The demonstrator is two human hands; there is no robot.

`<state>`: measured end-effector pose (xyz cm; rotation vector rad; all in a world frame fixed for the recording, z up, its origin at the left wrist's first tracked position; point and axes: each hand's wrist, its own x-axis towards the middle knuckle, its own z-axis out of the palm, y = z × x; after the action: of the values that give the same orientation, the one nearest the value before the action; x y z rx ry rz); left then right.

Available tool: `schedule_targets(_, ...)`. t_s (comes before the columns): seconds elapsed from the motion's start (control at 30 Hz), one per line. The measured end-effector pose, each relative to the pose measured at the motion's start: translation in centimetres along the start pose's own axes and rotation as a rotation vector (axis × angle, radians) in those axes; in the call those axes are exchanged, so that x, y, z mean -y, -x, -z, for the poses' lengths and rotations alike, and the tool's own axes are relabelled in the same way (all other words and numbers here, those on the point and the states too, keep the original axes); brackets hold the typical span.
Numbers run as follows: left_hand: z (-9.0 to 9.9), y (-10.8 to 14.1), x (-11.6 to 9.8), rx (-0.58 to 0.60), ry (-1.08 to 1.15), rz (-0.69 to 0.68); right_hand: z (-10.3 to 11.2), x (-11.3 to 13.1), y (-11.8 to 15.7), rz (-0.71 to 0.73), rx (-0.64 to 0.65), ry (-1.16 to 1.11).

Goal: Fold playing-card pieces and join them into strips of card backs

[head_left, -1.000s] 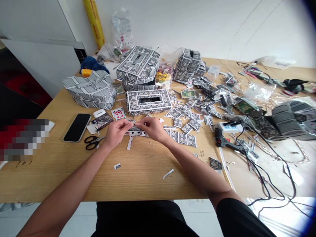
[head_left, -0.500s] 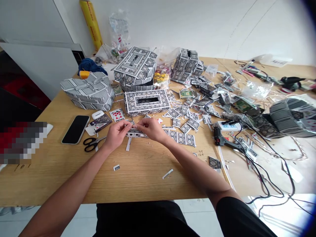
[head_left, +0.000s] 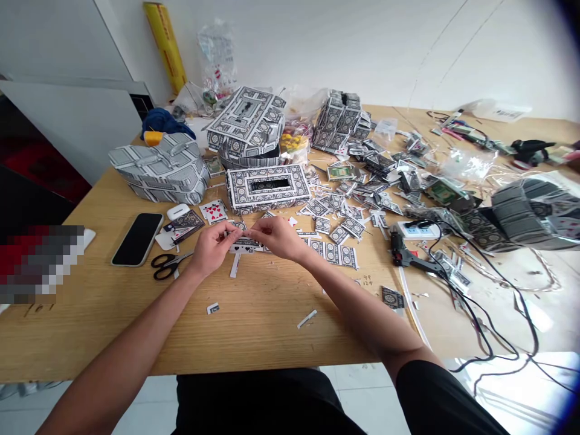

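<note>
My left hand (head_left: 212,246) and my right hand (head_left: 277,237) meet over the table, fingers pinched together on a folded playing card (head_left: 244,248) with a black patterned back. Part of the card's white face shows below the fingertips; the rest is hidden by them. A thin white card strip (head_left: 235,266) lies just under it. Beside my left wrist are black-handled scissors (head_left: 168,264). A row of patterned card pieces (head_left: 333,252) lies right of my right hand. Behind the hands stands a rectangular box made of cards (head_left: 268,188) with a slot in its top.
Left lie a phone (head_left: 138,239) and a white earphone case (head_left: 178,211). Card-built baskets (head_left: 163,166) stand at the back. Loose folded cards (head_left: 353,205) spread to the right, near a glue gun (head_left: 414,260), its black cables (head_left: 483,338) and a power strip (head_left: 419,230).
The pinched card has tilted a little, so more of its white face shows below the fingers. Both hands stay in nearly the same place; the view has shifted slightly.
</note>
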<state>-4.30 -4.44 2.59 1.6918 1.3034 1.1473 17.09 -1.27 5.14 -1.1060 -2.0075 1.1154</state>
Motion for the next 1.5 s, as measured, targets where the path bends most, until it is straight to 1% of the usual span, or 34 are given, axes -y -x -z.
schedule_targets(0.1, 0.1, -0.1, -0.1, 0.014, 0.022, 0.005, 0.1, 0.1, 0.0, 0.008, 0.014, -0.017)
schedule_targets(0.2, -0.1, -0.2, -0.3, 0.004, 0.068, 0.023, 0.2, 0.2, 0.0, 0.014, -0.016, -0.016)
schedule_targets(0.3, -0.2, -0.3, -0.3, -0.005, 0.186, 0.067, 0.3, 0.2, -0.2, -0.015, -0.075, -0.035)
schedule_targets(0.4, -0.2, -0.5, -0.1, 0.04, 0.297, 0.126, 0.4, -0.1, -0.3, -0.071, -0.102, -0.097)
schedule_targets(0.47, -0.1, -0.5, 0.1, 0.046, 0.295, 0.134, 0.6, -0.4, -0.4, -0.094, -0.075, -0.156)
schedule_targets(0.57, 0.1, -0.5, 0.0, 0.013, 0.264, 0.118, 0.9, -0.7, -0.5, -0.073, -0.018, -0.195)
schedule_targets(0.67, 0.3, -0.4, -0.3, 0.008, 0.216, 0.094, 1.2, -1.0, -0.4, -0.035, 0.04, -0.155)
schedule_targets(0.8, 0.3, -0.3, -0.7, 0.037, 0.146, 0.056, 1.3, -1.1, -0.3, 0.02, 0.114, -0.114)
schedule_targets(0.9, 0.3, -0.3, -0.8, 0.043, 0.139, 0.05, 1.2, -1.0, -0.3, 0.031, 0.13, -0.125)
schedule_targets(1.03, 0.3, -0.4, -0.8, 0.039, 0.145, 0.078, 1.3, -0.9, -0.3, -0.011, 0.133, -0.163)
schedule_targets(1.17, 0.4, -0.4, -1.0, 0.03, 0.146, 0.079, 1.4, -0.9, -0.3, -0.032, 0.188, -0.168)
schedule_targets(1.3, 0.4, -0.4, -1.1, 0.052, 0.151, 0.062, 1.3, -0.7, -0.1, -0.03, 0.205, -0.092)
schedule_targets(1.43, 0.3, -0.3, -0.6, 0.095, 0.159, 0.077, 1.0, -0.3, -0.1, -0.024, 0.182, 0.024)
schedule_targets(1.5, 0.2, -0.3, -0.4, 0.099, 0.145, 0.078, 0.9, -0.1, -0.1, -0.029, 0.199, 0.06)
